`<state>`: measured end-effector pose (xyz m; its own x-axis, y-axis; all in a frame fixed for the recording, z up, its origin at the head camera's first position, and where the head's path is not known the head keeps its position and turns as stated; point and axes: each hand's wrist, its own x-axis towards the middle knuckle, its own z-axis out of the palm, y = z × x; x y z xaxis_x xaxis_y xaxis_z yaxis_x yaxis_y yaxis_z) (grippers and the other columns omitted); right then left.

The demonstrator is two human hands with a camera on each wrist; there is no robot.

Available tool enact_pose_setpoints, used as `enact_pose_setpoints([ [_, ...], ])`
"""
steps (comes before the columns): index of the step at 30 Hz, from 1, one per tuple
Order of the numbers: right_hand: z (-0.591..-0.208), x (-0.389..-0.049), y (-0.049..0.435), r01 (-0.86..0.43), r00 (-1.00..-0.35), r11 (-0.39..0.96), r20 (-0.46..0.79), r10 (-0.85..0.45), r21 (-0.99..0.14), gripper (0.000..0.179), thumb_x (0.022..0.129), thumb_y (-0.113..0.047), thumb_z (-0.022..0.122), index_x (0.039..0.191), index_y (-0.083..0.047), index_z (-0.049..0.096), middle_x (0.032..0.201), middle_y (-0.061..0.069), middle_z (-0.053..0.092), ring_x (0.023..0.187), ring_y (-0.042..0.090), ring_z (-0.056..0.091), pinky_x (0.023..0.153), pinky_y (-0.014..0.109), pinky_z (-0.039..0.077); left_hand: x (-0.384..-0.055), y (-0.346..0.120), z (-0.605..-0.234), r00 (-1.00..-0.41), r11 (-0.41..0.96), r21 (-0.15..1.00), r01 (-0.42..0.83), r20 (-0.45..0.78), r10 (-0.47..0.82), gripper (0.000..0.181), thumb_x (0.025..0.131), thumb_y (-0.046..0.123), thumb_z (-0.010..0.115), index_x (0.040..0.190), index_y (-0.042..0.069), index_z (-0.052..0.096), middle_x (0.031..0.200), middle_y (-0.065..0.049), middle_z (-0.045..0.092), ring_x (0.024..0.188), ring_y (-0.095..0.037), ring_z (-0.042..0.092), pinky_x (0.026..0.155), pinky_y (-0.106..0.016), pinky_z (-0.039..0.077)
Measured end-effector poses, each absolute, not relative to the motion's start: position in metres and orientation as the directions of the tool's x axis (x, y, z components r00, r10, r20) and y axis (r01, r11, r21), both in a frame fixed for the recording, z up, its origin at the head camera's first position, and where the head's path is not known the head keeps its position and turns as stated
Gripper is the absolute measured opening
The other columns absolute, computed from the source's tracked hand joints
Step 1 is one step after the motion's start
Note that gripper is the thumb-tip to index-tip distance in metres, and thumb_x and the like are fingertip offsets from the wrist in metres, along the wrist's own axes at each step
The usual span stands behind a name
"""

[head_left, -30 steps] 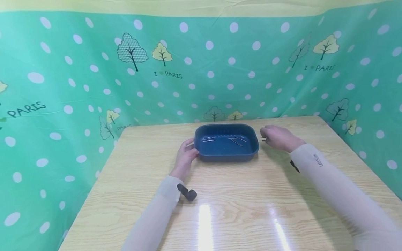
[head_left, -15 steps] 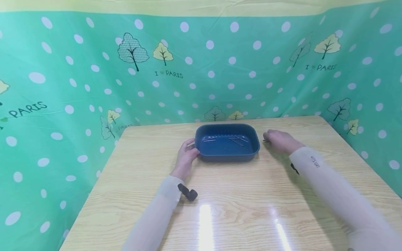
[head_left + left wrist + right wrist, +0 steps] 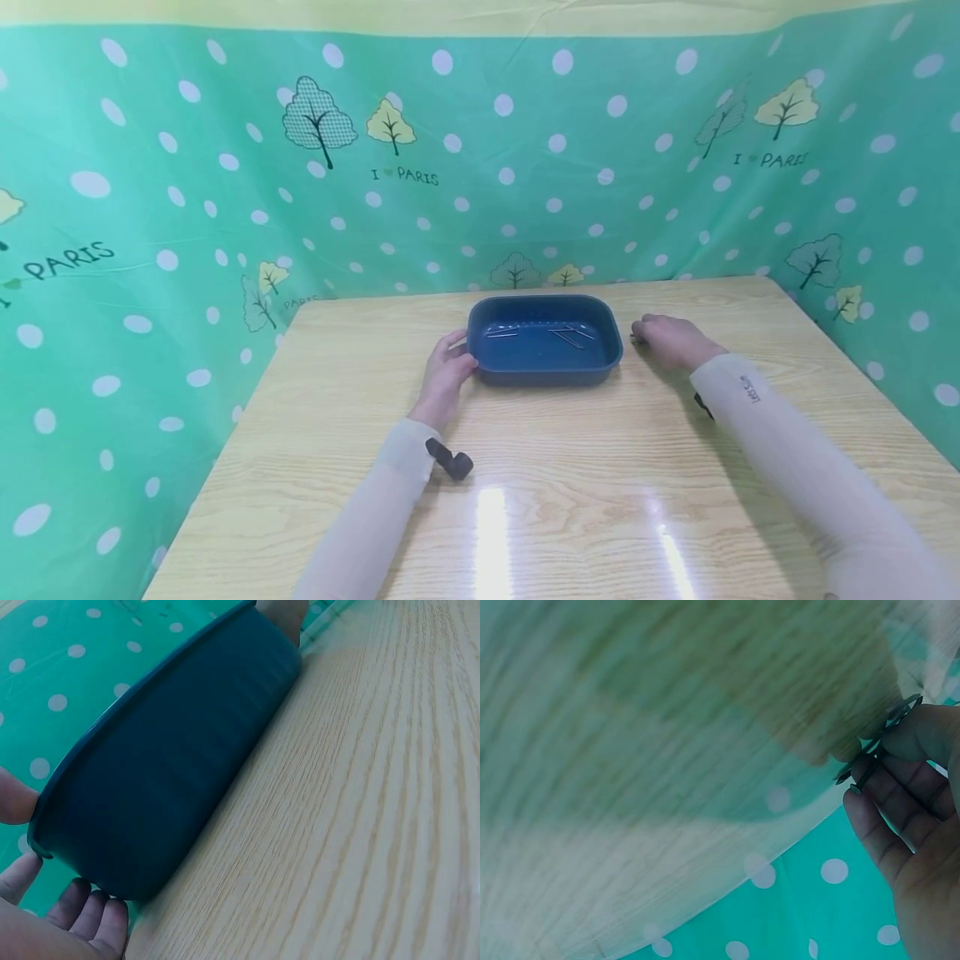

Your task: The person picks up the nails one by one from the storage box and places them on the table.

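A dark blue plastic tub (image 3: pixel 546 379) stands on the wooden table, with several thin metal nails (image 3: pixel 567 335) lying on its floor. My left hand (image 3: pixel 441 379) holds the tub's left end; in the left wrist view the thumb (image 3: pixel 15 799) is at the rim and the other fingers lie against the outer wall. Just off the tub's right end, low over the table, my right hand (image 3: pixel 675 340) pinches several nails. The right wrist view shows these dark nails (image 3: pixel 877 746) sticking out between thumb and fingers, flat heads visible.
The pale wood-grain table (image 3: pixel 555 483) ends at a green dotted curtain (image 3: pixel 555 167) behind the tub and along both sides. Black wrist straps with cameras (image 3: pixel 450 460) sit on the sleeves.
My right hand has dropped a little toward the table, and the nails that stuck out leftward from its fingers are now mostly hidden. My left hand and the tub have stayed put.
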<state>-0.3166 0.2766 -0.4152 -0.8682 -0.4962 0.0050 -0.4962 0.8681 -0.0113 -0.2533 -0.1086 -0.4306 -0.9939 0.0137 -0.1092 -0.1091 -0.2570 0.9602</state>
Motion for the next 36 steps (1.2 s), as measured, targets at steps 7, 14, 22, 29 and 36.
enact_pose_setpoints([
  [7,-0.416,-0.317,0.277,-0.504,-0.864,0.864,0.009,-0.504,-0.006,0.011,0.093,-0.003,0.056,0.097,-0.004,0.065,0.083,0.006,0.058,0.080,0.028,0.062,0.075,0.047,0.052,-0.245,-0.108,-0.415,-0.993,-0.229,0.966,-0.117,-0.113,0.031,0.066,0.080,-0.007,0.052,0.143,0.001,0.033,0.140,-0.027,0.040,0.126,-0.039,0.044,0.105,-0.045,0.037],
  [14,-0.416,-0.317,0.277,-0.501,-0.865,0.865,0.007,-0.501,-0.006,0.010,0.091,-0.002,0.058,0.096,-0.004,0.066,0.082,0.006,0.058,0.081,0.028,0.063,0.075,0.046,0.052,-0.255,-0.110,-0.430,-0.992,-0.237,0.964,-0.124,-0.121,0.029,0.066,0.081,-0.006,0.053,0.143,0.006,0.035,0.140,-0.023,0.042,0.125,-0.034,0.047,0.103,-0.041,0.040],
  [22,-0.416,-0.318,0.278,-0.484,-0.875,0.875,-0.015,-0.484,-0.007,0.013,0.091,-0.002,0.058,0.102,-0.003,0.066,0.087,0.007,0.060,0.085,0.030,0.063,0.078,0.047,0.052,-0.254,-0.107,-0.432,-0.994,-0.242,0.964,-0.107,-0.112,-0.006,0.064,0.079,-0.006,0.053,0.140,0.008,0.040,0.137,-0.021,0.045,0.123,-0.032,0.049,0.103,-0.041,0.039],
  [29,-0.416,-0.318,0.279,-0.486,-0.874,0.874,-0.014,-0.486,-0.011,0.010,0.091,-0.004,0.060,0.098,-0.005,0.067,0.084,0.005,0.059,0.082,0.028,0.063,0.076,0.047,0.052,-0.255,-0.107,-0.431,-0.991,-0.234,0.965,-0.118,-0.128,-0.026,0.065,0.076,-0.006,0.055,0.138,0.009,0.043,0.134,-0.020,0.048,0.120,-0.030,0.051,0.102,-0.040,0.041],
  [36,-0.414,-0.320,0.280,-0.489,-0.872,0.871,0.004,-0.489,-0.043,0.005,0.091,-0.010,0.061,0.087,-0.010,0.065,0.079,0.001,0.057,0.073,0.019,0.057,0.071,0.043,0.052,-0.254,-0.107,-0.430,-0.991,-0.242,0.963,-0.116,-0.127,-0.030,0.064,0.077,-0.007,0.055,0.138,0.009,0.043,0.134,-0.020,0.048,0.121,-0.032,0.051,0.102,-0.040,0.041],
])
